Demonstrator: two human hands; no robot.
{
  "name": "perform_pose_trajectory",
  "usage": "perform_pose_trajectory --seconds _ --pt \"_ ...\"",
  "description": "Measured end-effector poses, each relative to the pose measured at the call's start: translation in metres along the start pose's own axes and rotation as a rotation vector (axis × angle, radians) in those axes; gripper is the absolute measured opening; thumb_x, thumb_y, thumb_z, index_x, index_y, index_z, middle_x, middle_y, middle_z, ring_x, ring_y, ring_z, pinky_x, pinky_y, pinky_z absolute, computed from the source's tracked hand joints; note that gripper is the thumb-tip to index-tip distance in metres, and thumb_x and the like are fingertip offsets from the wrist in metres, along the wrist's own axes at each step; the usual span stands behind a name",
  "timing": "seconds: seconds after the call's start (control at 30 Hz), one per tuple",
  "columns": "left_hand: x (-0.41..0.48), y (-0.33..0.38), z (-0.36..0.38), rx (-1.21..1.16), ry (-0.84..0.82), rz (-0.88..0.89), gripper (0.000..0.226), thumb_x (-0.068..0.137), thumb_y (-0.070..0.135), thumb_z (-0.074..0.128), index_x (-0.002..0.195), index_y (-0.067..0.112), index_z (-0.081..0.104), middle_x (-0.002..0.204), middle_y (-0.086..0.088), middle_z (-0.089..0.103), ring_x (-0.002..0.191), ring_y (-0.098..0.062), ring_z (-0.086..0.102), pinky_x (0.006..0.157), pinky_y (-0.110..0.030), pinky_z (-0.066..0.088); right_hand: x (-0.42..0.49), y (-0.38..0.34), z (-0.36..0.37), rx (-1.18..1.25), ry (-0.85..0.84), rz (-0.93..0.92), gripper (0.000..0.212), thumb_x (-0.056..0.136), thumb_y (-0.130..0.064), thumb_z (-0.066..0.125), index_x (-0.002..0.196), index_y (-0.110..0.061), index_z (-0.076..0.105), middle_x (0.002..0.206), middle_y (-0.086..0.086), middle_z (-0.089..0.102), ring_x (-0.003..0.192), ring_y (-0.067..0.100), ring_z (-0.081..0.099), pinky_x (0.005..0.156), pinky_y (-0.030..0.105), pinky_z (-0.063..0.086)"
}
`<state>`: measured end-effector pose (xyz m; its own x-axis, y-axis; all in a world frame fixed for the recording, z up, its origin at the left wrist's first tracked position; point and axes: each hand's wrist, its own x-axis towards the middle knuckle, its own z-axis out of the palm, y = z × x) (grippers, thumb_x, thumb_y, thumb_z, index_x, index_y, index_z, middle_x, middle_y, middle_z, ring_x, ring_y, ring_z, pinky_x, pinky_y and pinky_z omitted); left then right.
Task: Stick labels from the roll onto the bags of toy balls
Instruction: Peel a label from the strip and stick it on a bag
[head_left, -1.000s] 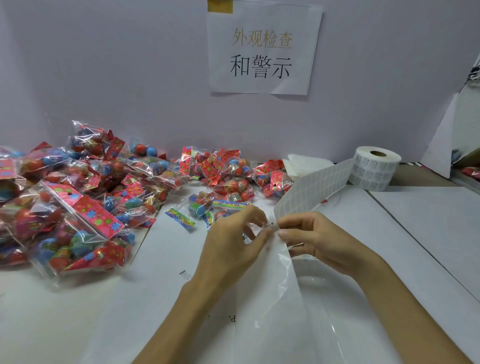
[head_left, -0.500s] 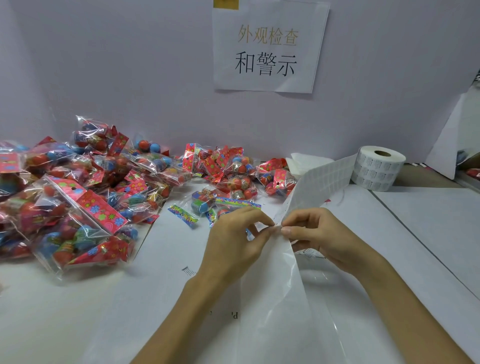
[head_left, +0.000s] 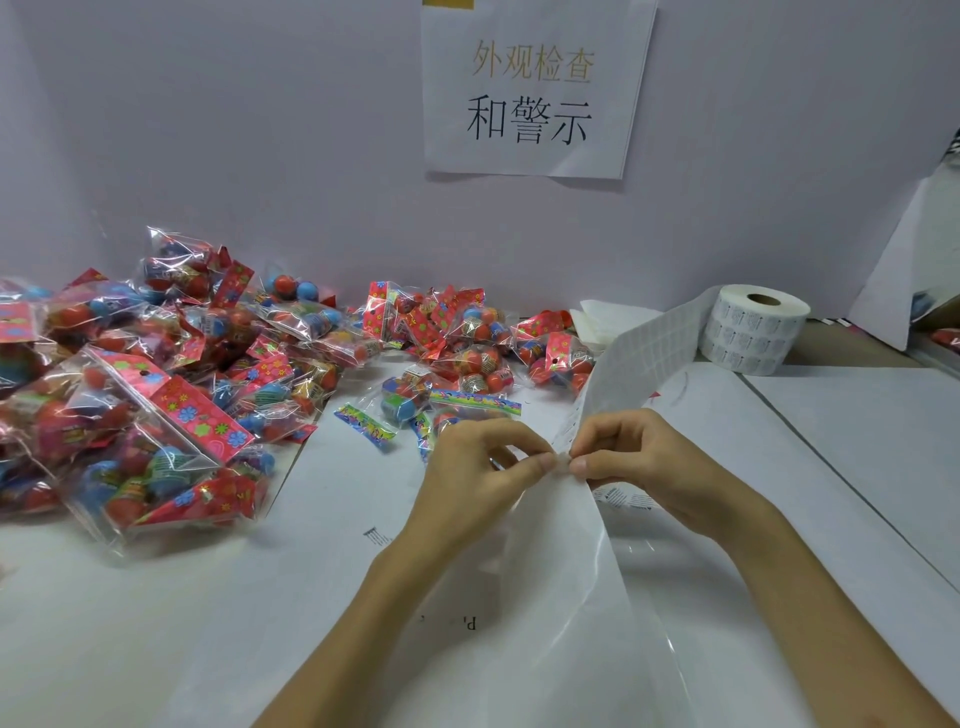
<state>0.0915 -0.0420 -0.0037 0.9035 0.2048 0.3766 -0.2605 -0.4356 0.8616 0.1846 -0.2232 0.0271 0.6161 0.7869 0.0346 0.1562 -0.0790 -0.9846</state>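
My left grip (head_left: 483, 467) and right grip (head_left: 641, 462) meet fingertip to fingertip over the middle of the worktop (head_left: 831, 467) — each pinches the label strip (head_left: 639, 358) between thumb and forefinger, the other fingers curled. The strip runs far and right to the roll (head_left: 753, 332), which stands on end by the wall. Its peeled backing (head_left: 561, 597) trails toward me. The bags (head_left: 156, 395) lie heaped on the left — a few spill toward the middle, just beyond my left grip.
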Motion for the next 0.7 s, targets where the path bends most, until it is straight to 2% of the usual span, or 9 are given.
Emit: perform_pose_trajectory --seconds 0.17,0.27,0.4,0.5,0.57,0.63,0.7 --pt "0.001 0.003 -0.003 -0.089 -0.046 -0.077 0.01 0.088 0.006 0.076 0.081 0.012 0.081 0.074 0.006 0.07 0.062 -0.007 0.066 0.054 -0.009 0.042 -0.001 0.0 0.0 -0.007 0.007 -0.001 0.004 0.074 -0.007 0.073 0.073 -0.012 0.073 0.076 0.008 0.071 0.074 0.017 0.069 0.071 0.022 0.054" --pt "0.001 0.005 -0.003 -0.123 -0.047 -0.111 0.011 0.088 0.005 0.075 0.081 0.012 0.08 0.07 0.01 0.069 0.06 -0.007 0.065 0.052 -0.009 0.041 -0.001 0.0 0.0 -0.02 0.008 0.002 0.004 0.073 -0.009 0.074 0.073 -0.013 0.073 0.076 0.008 0.07 0.074 0.016 0.068 0.072 0.023 0.054" --pt "0.001 0.006 -0.002 -0.113 -0.029 -0.126 0.011 0.089 0.002 0.072 0.082 0.008 0.078 0.076 0.006 0.072 0.062 -0.01 0.064 0.052 -0.011 0.042 -0.001 0.0 -0.002 -0.059 -0.018 0.0 0.004 0.075 -0.01 0.074 0.075 -0.013 0.074 0.078 0.005 0.072 0.076 0.014 0.068 0.073 0.021 0.054" --pt "0.0 0.006 0.001 -0.057 0.05 -0.106 0.012 0.091 0.004 0.07 0.083 0.01 0.076 0.078 0.004 0.072 0.063 -0.011 0.064 0.053 -0.014 0.044 -0.001 0.001 -0.002 -0.069 -0.053 -0.009 0.011 0.076 -0.009 0.074 0.072 -0.019 0.074 0.078 0.003 0.071 0.076 0.012 0.067 0.073 0.02 0.053" --pt "0.0 0.004 0.001 -0.062 0.161 -0.117 0.012 0.094 0.006 0.068 0.085 0.012 0.074 0.072 -0.001 0.069 0.06 -0.015 0.062 0.05 -0.023 0.048 -0.001 0.002 -0.004 -0.079 -0.079 -0.007 0.013 0.076 -0.008 0.074 0.071 -0.02 0.073 0.076 0.001 0.07 0.076 0.011 0.065 0.072 0.019 0.051" --pt "0.001 0.002 -0.003 -0.148 0.276 -0.163 0.013 0.097 0.009 0.067 0.086 0.014 0.071 0.062 -0.002 0.064 0.053 -0.016 0.06 0.048 -0.03 0.05 -0.002 0.002 -0.006 -0.097 -0.112 -0.001 0.012 0.077 -0.01 0.075 0.072 -0.02 0.072 0.076 -0.001 0.069 0.076 0.01 0.065 0.072 0.018 0.051" --pt "0.002 0.002 -0.009 -0.284 0.324 -0.22 0.012 0.098 0.01 0.066 0.088 0.014 0.07 0.06 -0.001 0.068 0.052 -0.017 0.065 0.05 -0.027 0.052 -0.004 0.0 -0.01 -0.114 -0.13 -0.011 0.01 0.078 -0.015 0.078 0.072 -0.02 0.071 0.075 -0.001 0.068 0.075 0.01 0.065 0.072 0.018 0.051"
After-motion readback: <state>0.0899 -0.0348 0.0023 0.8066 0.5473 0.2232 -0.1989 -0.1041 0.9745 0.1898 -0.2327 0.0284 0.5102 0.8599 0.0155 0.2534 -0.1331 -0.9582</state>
